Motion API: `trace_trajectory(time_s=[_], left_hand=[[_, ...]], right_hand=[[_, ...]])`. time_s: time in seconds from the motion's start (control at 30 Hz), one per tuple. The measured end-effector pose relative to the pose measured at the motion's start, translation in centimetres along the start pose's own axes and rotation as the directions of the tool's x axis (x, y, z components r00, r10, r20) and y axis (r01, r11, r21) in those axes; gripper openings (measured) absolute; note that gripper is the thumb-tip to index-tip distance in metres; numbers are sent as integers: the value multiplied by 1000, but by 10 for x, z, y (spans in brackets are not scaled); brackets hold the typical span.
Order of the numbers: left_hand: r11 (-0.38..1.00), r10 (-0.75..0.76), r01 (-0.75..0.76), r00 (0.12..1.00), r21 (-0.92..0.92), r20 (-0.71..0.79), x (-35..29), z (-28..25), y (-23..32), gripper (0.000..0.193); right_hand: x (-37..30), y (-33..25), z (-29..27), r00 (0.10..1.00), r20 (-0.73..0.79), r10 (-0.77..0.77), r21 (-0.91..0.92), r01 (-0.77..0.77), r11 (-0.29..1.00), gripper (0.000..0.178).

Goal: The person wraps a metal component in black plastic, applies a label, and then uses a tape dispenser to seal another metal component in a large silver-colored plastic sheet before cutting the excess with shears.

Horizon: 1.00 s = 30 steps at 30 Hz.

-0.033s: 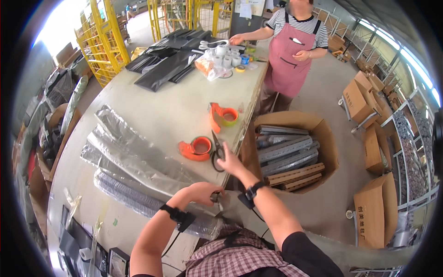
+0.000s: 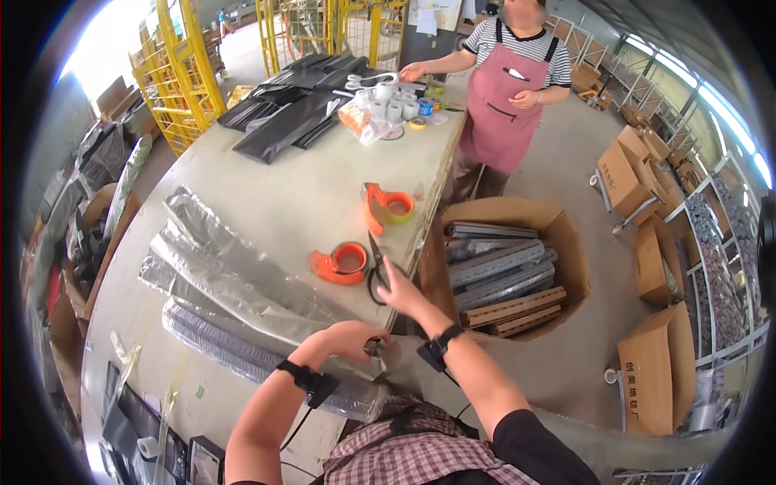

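A pair of black scissors [image 2: 377,271] lies at the table's right edge with its blades pointing away from me. My right hand [image 2: 402,293] is closed at its handles, fingers reaching along them. Lower left of it, my left hand [image 2: 353,339] is closed on the gathered end of a clear plastic wrap [image 2: 242,279]. The wrap stretches across the table in long, shiny, crumpled folds. Beside it lies a grey plastic-wrapped bundle [image 2: 218,343]. Just beyond the scissors sit an orange tape dispenser [image 2: 344,260] and a second orange tape dispenser [image 2: 388,207].
Right of the table stands an open carton [image 2: 566,283] holding wrapped rolls and brown strips. A person in a pink apron [image 2: 505,121] stands at the far table edge, one hand near white tape rolls [image 2: 388,105]. Black plastic sheets [image 2: 287,125] lie at the back left.
The view has shifted slightly. My right hand has come a little nearer to me along the scissors; the scissors and left hand look almost unmoved.
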<state>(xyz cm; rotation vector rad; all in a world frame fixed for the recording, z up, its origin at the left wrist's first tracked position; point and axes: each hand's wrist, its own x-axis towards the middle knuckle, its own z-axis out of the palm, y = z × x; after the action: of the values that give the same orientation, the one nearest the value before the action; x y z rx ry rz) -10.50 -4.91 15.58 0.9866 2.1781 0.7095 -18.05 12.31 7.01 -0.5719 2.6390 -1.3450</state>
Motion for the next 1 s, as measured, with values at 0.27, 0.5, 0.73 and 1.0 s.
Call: trace_trajectory(time_s=[0.27,0.5,0.73,1.0], left_hand=[[1000,-6,9,995,27,-99,4,-21,5,41],[997,-68,61,986,-54,-150,-7,-21,7,38],[916,219,-291,939,-274,-266,-17,-36,35,43],[976,-57,-18,940,-219,-335,-8,-2,4,84]], right_hand=[[-59,15,11,978,180,-107,388,29,921,70],[-59,12,-4,975,116,-191,509,107,854,81],[-149,2,-16,968,231,-102,298,29,954,49],[-198,18,-89,980,53,192,390,-197,900,29]])
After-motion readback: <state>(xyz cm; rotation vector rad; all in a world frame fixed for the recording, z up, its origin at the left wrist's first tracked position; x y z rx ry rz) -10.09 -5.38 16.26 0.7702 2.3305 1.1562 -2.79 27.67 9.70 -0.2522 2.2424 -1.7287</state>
